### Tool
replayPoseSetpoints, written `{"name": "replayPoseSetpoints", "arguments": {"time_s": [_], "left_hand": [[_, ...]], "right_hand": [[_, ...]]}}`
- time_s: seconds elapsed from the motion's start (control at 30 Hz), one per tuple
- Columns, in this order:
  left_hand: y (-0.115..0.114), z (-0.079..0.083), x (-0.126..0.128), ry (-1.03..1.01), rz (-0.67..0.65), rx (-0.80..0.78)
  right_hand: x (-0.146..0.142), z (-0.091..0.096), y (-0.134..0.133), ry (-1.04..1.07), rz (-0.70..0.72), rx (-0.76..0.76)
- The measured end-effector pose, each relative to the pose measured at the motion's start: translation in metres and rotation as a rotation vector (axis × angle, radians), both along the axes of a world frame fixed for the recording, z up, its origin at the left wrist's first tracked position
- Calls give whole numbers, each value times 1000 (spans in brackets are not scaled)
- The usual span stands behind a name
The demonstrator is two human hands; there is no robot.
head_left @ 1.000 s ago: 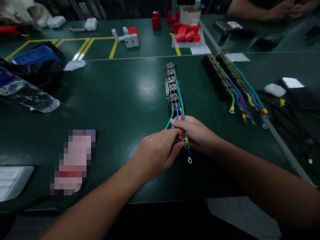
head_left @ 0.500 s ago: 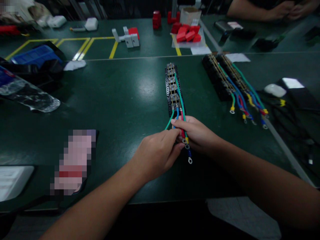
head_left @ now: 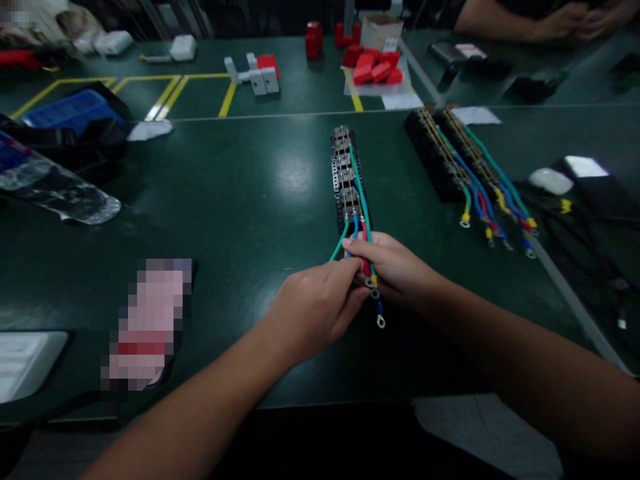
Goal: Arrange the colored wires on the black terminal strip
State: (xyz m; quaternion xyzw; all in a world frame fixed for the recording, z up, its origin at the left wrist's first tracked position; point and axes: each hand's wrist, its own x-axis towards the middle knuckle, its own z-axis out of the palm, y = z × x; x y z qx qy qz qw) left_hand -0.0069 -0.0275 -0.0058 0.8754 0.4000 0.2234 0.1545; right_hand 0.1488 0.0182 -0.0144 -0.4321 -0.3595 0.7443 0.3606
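A long black terminal strip [head_left: 345, 167] with brass-coloured bars lies on the green table in front of me. Green, blue and red wires [head_left: 367, 210] run from its near end into my hands. With thumb and fingers closed, my left hand [head_left: 317, 303] pinches wires; a green one at the left passes behind it. My right hand [head_left: 395, 267] is closed round the wire bundle, thumb on top. Ring terminals [head_left: 381, 321] stick out below my fingers, with red, yellow and blue sleeves. Which wire each hand grips is partly hidden.
Two similar wired strips [head_left: 440, 160] lie at the right, near a white mouse [head_left: 550, 180] and dark cables. A phone [head_left: 153, 320] is at the left, below a plastic-wrapped item [head_left: 65, 187]. Red parts [head_left: 377, 67] sit at the back. Another person's hands [head_left: 575, 23] show at the top right.
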Motion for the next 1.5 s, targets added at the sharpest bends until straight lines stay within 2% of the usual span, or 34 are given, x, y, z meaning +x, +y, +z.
{"name": "replayPoseSetpoints", "arguments": {"time_s": [1.17,1.5], "left_hand": [[-1,6,2,53,-7,-37],[-2,4,1,68,-6,-18]], "right_hand": [[0,-2,-1,52,-19,-11],[1,-3,0,38,-10,-1]]}}
